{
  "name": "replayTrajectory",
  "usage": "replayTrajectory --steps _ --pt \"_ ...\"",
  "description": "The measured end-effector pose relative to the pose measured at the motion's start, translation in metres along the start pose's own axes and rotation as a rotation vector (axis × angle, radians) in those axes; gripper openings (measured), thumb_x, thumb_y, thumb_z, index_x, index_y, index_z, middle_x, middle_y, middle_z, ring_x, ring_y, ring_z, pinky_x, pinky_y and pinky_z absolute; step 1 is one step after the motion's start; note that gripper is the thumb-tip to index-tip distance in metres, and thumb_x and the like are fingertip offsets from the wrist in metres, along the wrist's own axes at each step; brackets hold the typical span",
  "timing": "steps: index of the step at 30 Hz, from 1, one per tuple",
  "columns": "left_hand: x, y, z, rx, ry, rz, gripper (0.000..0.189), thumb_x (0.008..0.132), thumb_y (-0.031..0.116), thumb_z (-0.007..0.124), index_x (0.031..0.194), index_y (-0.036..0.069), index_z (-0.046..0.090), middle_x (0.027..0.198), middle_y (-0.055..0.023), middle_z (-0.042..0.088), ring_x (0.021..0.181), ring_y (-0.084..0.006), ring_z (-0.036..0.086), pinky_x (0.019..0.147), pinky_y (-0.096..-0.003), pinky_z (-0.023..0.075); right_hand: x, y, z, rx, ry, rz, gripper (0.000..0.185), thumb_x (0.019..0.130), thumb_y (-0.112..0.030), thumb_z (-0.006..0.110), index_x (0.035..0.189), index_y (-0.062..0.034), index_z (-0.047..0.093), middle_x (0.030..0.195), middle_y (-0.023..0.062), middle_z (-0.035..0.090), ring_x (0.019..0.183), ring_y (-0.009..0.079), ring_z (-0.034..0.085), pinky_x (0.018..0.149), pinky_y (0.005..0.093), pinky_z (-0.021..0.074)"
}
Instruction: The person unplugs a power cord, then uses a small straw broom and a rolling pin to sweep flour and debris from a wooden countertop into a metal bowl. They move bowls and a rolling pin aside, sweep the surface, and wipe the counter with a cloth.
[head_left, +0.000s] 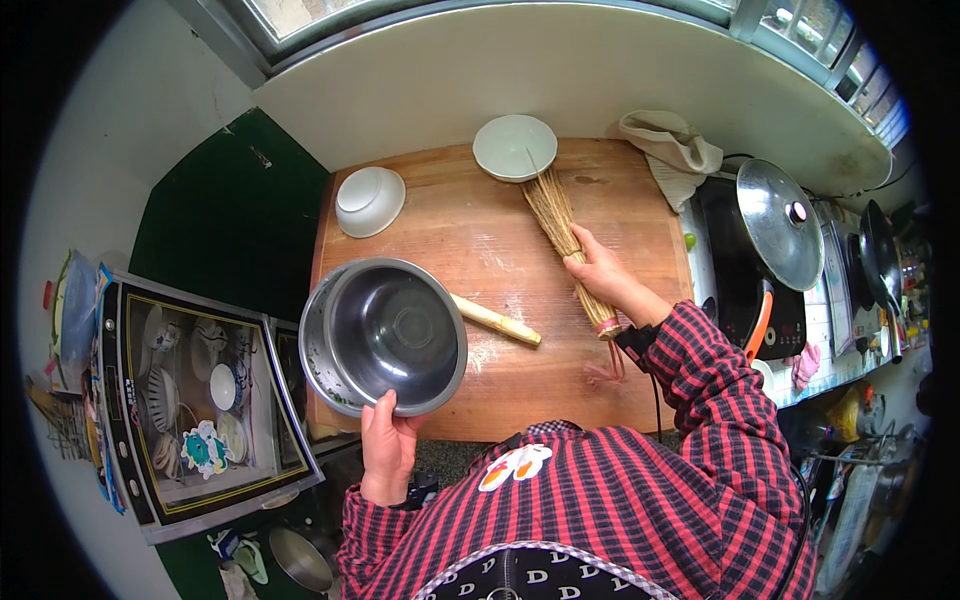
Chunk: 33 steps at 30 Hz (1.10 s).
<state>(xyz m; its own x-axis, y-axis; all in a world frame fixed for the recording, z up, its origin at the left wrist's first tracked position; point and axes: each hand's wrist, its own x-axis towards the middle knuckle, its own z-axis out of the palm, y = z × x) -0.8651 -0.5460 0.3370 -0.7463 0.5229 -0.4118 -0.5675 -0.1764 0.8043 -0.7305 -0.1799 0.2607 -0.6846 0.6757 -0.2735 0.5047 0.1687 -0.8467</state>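
My left hand (390, 442) grips the near rim of a steel bowl (409, 330), its thumb inside the edge. The bowl overlaps a second metal basin (319, 367) with green bits on its inner wall. A wooden rolling pin (499, 319) lies on the wooden board (480, 409), its left part hidden by the bowl. My right hand (604, 274) holds a straw whisk brush (551, 210) around its bound middle. The brush's bristle end reaches the near rim of a white bowl (510, 142) at the back. Whitish smears mark the board.
An overturned white bowl (371, 202) sits at the back left. A cloth (667, 146) lies at the back right corner. To the right, a glass-lidded pan (780, 225) with an orange handle rests on a black cooktop (720, 217). A glass-fronted cabinet (210, 405) stands left.
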Motion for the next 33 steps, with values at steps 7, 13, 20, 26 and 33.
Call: replayTrajectory --steps 7,13,20,26,33 --pt "0.002 -0.002 -0.001 -0.038 0.034 -0.024 0.020 0.097 0.011 0.053 0.116 0.004 0.056 0.110 -0.0068 0.066 0.094 -0.0175 0.068 0.073 -0.0301 0.0616 0.015 -0.003 0.010 -0.085 -0.030 -0.049 0.070 0.089 -0.027 0.062 0.151 -0.0142 0.031 0.125 0.0286 0.060 0.117 0.0420 0.058 0.099 0.0436 0.0466" --pt "0.000 -0.001 0.002 -0.029 0.027 -0.027 0.021 0.097 0.010 0.053 0.116 0.004 0.056 0.110 -0.0071 0.066 0.095 -0.0174 0.068 0.073 -0.0303 0.0619 0.033 -0.023 0.021 -0.164 -0.099 -0.118 0.071 0.089 -0.028 0.062 0.151 -0.0116 0.031 0.127 0.0284 0.059 0.118 0.0418 0.057 0.100 0.0433 0.0461" --pt "0.000 0.000 -0.002 -0.042 -0.004 -0.010 0.023 0.097 0.011 0.053 0.119 0.004 0.054 0.112 -0.0070 0.065 0.094 -0.0169 0.068 0.071 -0.0292 0.0619 -0.031 -0.013 0.014 -0.234 -0.417 -0.181 0.066 0.093 -0.027 0.059 0.151 -0.0171 0.029 0.122 0.0257 0.061 0.107 0.0380 0.063 0.092 0.0430 0.0512" --pt "-0.001 -0.001 -0.003 -0.021 0.019 0.014 0.023 0.099 0.013 0.050 0.120 0.003 0.053 0.109 -0.0078 0.065 0.091 -0.0173 0.069 0.069 -0.0292 0.0624 0.004 0.007 -0.059 -0.338 0.073 -0.051 0.068 0.092 -0.027 0.061 0.151 -0.0173 0.030 0.118 0.0262 0.064 0.099 0.0372 0.067 0.085 0.0433 0.0556" --pt "-0.008 0.003 0.002 -0.035 0.002 0.014 0.023 0.097 0.011 0.053 0.119 0.004 0.054 0.113 -0.0066 0.065 0.096 -0.0162 0.067 0.072 -0.0285 0.0615 -0.004 0.004 -0.004 -0.526 -0.341 -0.150 0.065 0.088 -0.018 0.061 0.147 -0.0154 0.036 0.111 0.0257 0.065 0.100 0.0400 0.065 0.088 0.0469 0.0539"
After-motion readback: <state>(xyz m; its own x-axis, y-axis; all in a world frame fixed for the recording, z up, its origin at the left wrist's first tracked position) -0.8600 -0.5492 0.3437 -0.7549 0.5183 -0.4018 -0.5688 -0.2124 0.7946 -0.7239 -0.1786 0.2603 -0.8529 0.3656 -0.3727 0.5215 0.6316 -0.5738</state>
